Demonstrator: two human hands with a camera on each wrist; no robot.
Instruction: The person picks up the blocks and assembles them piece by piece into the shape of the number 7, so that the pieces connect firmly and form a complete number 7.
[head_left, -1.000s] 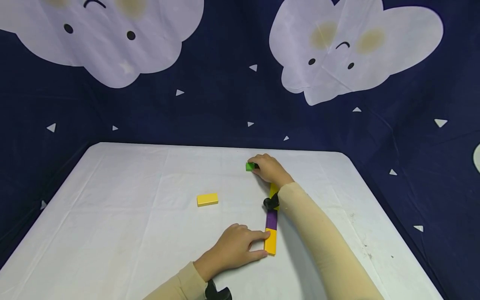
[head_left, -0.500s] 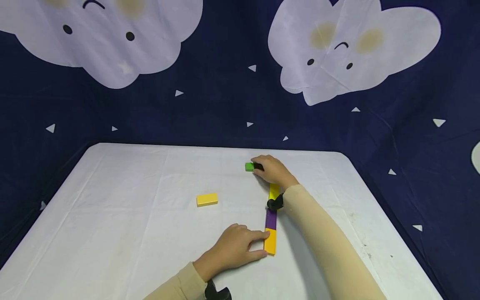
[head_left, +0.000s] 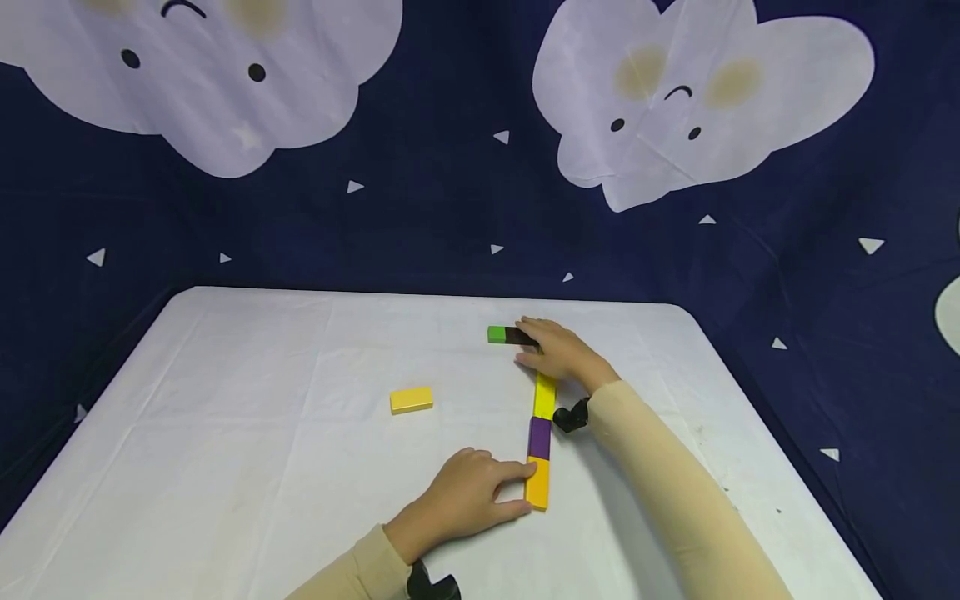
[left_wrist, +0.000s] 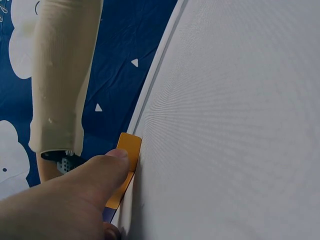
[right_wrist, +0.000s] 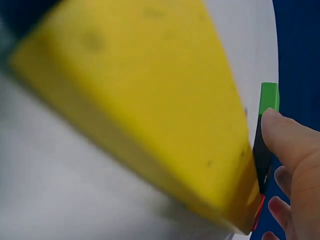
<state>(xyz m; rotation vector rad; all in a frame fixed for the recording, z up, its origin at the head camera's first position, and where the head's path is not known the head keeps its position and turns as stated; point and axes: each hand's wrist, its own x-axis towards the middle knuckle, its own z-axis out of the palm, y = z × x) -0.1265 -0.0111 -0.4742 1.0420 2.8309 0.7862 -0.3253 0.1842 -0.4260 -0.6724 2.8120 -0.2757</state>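
A row of flat blocks runs up the table: an orange block nearest, then a purple block and a bright yellow block. My left hand rests its index finger and thumb, spread apart, against the orange block's left side. Past the yellow block, my right hand hovers over or lightly touches the right end of a black block, fingers loose. A green block adjoins the black one's left end. Beside the black block, the right wrist view shows a red piece, mostly hidden.
A loose yellow block lies left of the row. White cloth covers the table. A dark blue curtain with white clouds hangs behind it. Black wrist devices sit at both sleeve cuffs.
My right hand has drawn back to the right and nearer, off the green block and along the black one, uncovering more of both. The left hand keeps its place on the orange block.
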